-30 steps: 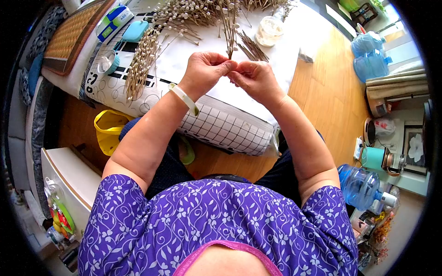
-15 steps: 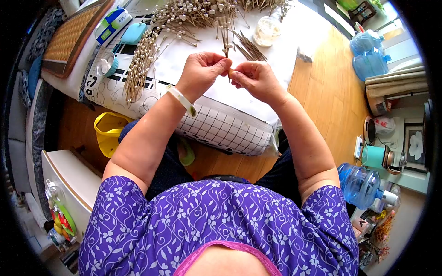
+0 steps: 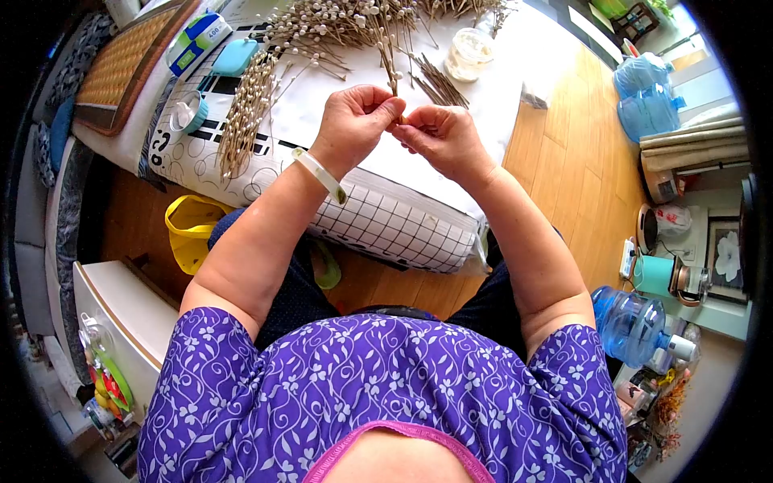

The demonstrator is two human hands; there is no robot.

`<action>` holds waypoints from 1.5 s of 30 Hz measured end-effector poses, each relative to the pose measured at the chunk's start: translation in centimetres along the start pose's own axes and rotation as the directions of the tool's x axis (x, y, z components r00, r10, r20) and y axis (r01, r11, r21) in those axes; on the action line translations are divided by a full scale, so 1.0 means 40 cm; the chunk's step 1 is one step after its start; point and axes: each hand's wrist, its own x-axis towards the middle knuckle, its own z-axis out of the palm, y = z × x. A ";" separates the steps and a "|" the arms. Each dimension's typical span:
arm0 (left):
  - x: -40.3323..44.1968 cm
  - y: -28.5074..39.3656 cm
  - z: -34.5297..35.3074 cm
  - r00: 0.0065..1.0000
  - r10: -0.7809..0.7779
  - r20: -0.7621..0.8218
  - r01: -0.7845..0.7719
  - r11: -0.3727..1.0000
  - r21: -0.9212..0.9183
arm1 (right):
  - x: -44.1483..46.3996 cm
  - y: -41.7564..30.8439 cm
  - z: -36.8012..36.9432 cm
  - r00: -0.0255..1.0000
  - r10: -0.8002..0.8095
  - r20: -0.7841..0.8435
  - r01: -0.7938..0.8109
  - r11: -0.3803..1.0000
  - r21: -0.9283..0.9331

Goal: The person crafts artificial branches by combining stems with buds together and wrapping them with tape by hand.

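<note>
My left hand [image 3: 353,127] is closed, pinching a small bundle of thin brown twigs with white buds [image 3: 390,64] that stands up from its fingertips. My right hand [image 3: 444,138] is closed too, its thumb and forefinger meeting the left fingertips at the lower end of the bundle. What lies between the right fingers is mostly hidden. Beyond the hands, a heap of white-budded twigs [image 3: 322,28] spreads over the white table. A row of bare brown sticks [image 3: 439,83] lies just past the right hand. More budded twigs [image 3: 241,121] lie to the left.
A clear tub with a whitish paste [image 3: 469,55] stands at the table's right. Toward the left are a light-blue box [image 3: 234,58], a blue-rimmed cup [image 3: 189,113] and a blue-green packet [image 3: 198,44]. A yellow bag [image 3: 189,233] sits below the table's edge. Water jugs [image 3: 632,322] stand at right.
The right fingers have shifted slightly left and up against the left fingertips, and the tan bit showing between them earlier is now mostly covered. The budded bundle leans a little more to the left.
</note>
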 end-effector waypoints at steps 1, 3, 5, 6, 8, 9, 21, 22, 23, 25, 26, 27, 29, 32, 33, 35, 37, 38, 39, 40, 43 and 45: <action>0.001 0.000 0.001 1.000 -0.012 0.004 0.013 1.000 -0.029 | 0.000 0.010 -0.002 0.999 -0.036 0.003 0.036 0.994 -0.098; 0.002 -0.015 0.000 1.000 0.004 -0.002 -0.004 1.000 -0.007 | -0.002 -0.004 -0.001 0.997 -0.074 0.011 0.074 0.978 -0.196; 0.004 -0.016 0.000 1.000 0.023 -0.006 -0.023 1.000 0.015 | -0.009 -0.030 -0.004 0.996 0.049 0.076 -0.027 0.962 -0.271; 0.003 -0.014 0.000 1.000 0.021 0.000 -0.021 0.999 0.029 | -0.008 -0.025 -0.005 0.996 0.047 0.075 -0.025 0.962 -0.273; 0.004 -0.007 -0.001 1.000 0.019 0.003 -0.019 0.999 0.042 | -0.007 -0.010 -0.003 0.999 0.034 0.039 -0.031 0.997 -0.070; 0.006 0.000 -0.002 1.000 0.023 -0.016 -0.022 0.999 0.035 | -0.010 -0.010 -0.002 0.999 0.035 0.039 -0.032 0.997 -0.069; 0.009 0.010 -0.003 1.000 -0.004 -0.007 0.004 1.000 0.015 | -0.023 -0.011 0.001 0.995 0.066 0.075 -0.069 0.997 0.034; 0.009 0.010 -0.003 1.000 -0.013 -0.003 0.013 1.000 0.002 | -0.024 -0.012 -0.003 0.993 0.071 0.095 -0.070 0.998 -0.010; 0.009 0.011 -0.004 1.000 -0.021 0.001 0.021 1.000 -0.010 | -0.024 -0.014 -0.004 0.991 0.075 0.115 -0.070 0.996 -0.054; 0.008 0.022 -0.004 0.999 -0.035 0.037 0.033 0.999 0.032 | -0.030 -0.005 0.001 0.993 0.091 0.072 -0.091 0.996 -0.005; 0.010 0.012 -0.005 0.999 -0.020 0.040 0.018 0.998 0.060 | -0.030 0.009 -0.003 0.991 0.095 0.095 -0.097 0.995 0.013; 0.010 0.010 -0.003 0.999 -0.004 0.042 0.002 0.999 0.049 | -0.033 -0.015 -0.011 0.982 0.110 0.153 -0.121 0.991 0.065; 0.007 0.006 -0.001 0.999 0.012 0.034 -0.012 1.000 -0.009 | -0.033 -0.032 -0.026 0.973 0.112 0.200 -0.112 0.994 -0.013; 0.011 0.020 -0.009 1.000 0.010 0.016 -0.010 1.000 -0.021 | -0.033 -0.038 -0.075 0.986 0.090 0.140 -0.081 0.994 -0.066; 0.012 0.025 -0.016 1.000 -0.004 -0.007 0.004 1.000 -0.018 | -0.036 -0.032 -0.096 0.998 0.040 0.041 -0.038 0.999 -0.038; 0.011 0.031 -0.020 1.000 0.014 -0.012 -0.014 0.999 -0.036 | -0.011 -0.010 -0.176 0.978 -0.013 -0.208 0.020 0.999 0.032; 0.010 0.038 -0.021 1.000 -0.005 -0.021 0.004 1.000 -0.009 | 0.026 -0.013 -0.248 0.870 0.033 -0.491 -0.064 0.997 -0.046; 0.012 0.033 -0.020 1.000 -0.005 -0.015 0.004 0.999 -0.032 | 0.057 0.026 -0.285 0.841 0.006 -0.541 -0.049 0.997 -0.065; 0.015 0.030 -0.019 1.000 -0.001 -0.018 0.000 0.999 -0.033 | 0.083 0.058 -0.314 0.813 0.009 -0.583 -0.089 0.990 -0.109; 0.018 0.027 -0.017 1.000 0.000 -0.016 -0.001 0.999 -0.047 | 0.105 0.090 -0.333 0.795 0.016 -0.606 -0.134 0.980 -0.149; 0.023 0.034 -0.020 0.999 -0.007 -0.032 0.007 1.000 -0.029 | 0.178 0.137 -0.362 0.800 0.058 -0.597 -0.260 0.930 -0.259; 0.024 0.031 -0.024 0.999 0.000 -0.036 -0.001 0.999 -0.032 | 0.222 0.157 -0.373 0.819 0.137 -0.558 -0.413 0.815 -0.407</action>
